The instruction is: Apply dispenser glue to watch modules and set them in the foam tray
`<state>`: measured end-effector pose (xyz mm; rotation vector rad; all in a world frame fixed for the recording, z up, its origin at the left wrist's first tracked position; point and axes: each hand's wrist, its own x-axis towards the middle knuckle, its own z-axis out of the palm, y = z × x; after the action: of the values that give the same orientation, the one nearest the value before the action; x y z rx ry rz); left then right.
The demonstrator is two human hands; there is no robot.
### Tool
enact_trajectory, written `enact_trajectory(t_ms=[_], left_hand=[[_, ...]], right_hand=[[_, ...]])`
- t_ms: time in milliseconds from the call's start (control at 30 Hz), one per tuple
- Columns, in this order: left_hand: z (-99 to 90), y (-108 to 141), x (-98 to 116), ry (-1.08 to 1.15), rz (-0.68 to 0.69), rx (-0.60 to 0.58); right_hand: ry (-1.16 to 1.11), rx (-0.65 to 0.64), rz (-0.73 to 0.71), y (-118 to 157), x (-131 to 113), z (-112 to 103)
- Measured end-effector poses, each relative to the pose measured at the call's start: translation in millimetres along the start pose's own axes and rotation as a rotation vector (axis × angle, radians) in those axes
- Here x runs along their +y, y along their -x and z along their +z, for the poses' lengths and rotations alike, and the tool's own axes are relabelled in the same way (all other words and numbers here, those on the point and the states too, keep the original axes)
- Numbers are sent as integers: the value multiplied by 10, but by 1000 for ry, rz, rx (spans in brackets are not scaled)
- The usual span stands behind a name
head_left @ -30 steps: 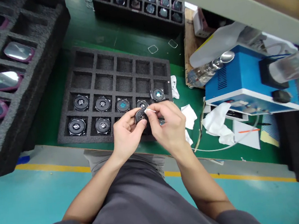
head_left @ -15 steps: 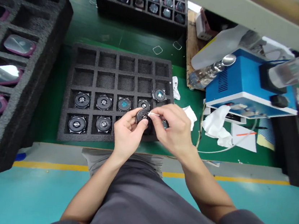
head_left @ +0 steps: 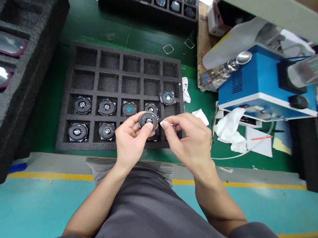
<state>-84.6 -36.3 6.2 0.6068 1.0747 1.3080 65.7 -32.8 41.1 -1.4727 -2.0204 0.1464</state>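
Between the thumb and fingers of my left hand (head_left: 131, 139) is a round black watch case (head_left: 148, 118), its face turned up towards me. My right hand (head_left: 191, 136) pinches a small white wipe (head_left: 165, 123) just to the right of that watch case, a little apart from it. Both hands are over the near edge of a black foam tray (head_left: 110, 81). Its two nearer rows hold several similar round watch cases (head_left: 78, 132), one with a lit blue face (head_left: 129, 108). My hands partly hide the tray's near right compartments.
A taller foam tray (head_left: 38, 45) with purple-rimmed pieces stands left; another filled tray (head_left: 145, 10) is at the back. On the right are a blue machine (head_left: 261, 83), a metal-topped bottle (head_left: 223, 73) and crumpled white tissues (head_left: 231, 127). A pale shelf beam (head_left: 249, 3) crosses the upper right.
My right hand has drawn back to the right with the white wipe, away from the watch case. The left hand has raised the watch case slightly, and more of its face shows.
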Motion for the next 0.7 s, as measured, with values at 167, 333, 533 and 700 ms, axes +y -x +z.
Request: enact_trajectory(t_ms=[167,333,533,700], left_hand=[[5,-9,-13,5,13,19],[43,7,-26,-27,41,0],[44,-3,-40,-43,89,58],[36,-11,-58,10,96,52]], right_hand=[[-31,33,-4,-51,-47,23],[-65,36,-5,-121,-66,147],[-72,53,68,-84,-104,251],[-108,94,69,-111,-106,283]])
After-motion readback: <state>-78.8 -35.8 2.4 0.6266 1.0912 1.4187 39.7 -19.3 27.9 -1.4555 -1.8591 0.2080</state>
